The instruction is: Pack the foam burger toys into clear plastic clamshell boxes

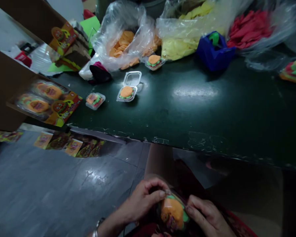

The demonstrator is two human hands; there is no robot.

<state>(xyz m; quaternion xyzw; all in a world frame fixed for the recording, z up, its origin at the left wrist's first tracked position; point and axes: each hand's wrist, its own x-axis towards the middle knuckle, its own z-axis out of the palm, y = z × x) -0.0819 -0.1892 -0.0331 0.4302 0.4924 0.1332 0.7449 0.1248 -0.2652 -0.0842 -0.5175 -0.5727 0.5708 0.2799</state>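
Over my lap, below the table's edge, my left hand [148,199] and my right hand [207,212] grip a clear plastic box with a toy burger [173,212] inside. Its orange bun and green layer show through the lid, which carries a printed label. My left thumb and fingers pinch the box's upper left rim; my right thumb presses its right side. The underside is hidden. On the table stands an open clear box [127,93] with another burger in it. A closed, labelled burger box [95,100] lies to its left.
Along the back of the green table [212,115] stand plastic bags of orange pieces [123,42], yellow pieces [179,47] and red pieces [251,29]. A blue tape dispenser [213,51] sits before them. A display carton [64,110] of boxed burgers is at the left edge.
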